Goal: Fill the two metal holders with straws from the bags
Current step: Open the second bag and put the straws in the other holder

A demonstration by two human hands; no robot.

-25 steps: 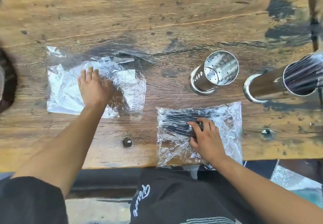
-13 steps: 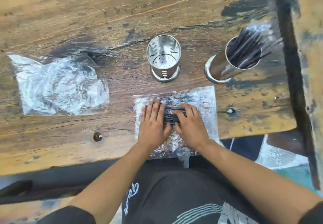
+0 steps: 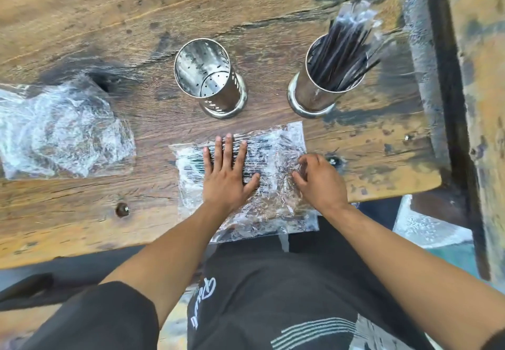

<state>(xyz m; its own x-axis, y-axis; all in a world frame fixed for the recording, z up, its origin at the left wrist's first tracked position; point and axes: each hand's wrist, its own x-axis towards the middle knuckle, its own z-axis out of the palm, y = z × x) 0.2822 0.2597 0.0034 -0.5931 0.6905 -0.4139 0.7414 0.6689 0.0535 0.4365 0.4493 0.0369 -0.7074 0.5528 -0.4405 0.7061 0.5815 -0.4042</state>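
Second-bag step: left hand [image 3: 228,176] pressed flat, fingers straight, on the clear crinkled plastic bag of black straws [image 3: 276,144] at the table's near edge, right hand [image 3: 318,179] curled pinching its film; next, probably open it and load the empty perforated steel holder [image 3: 210,76].

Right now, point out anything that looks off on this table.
Little stands out. The near bag of straws hangs over the table edge, held flat by the left hand. A crumpled empty bag lies at left.
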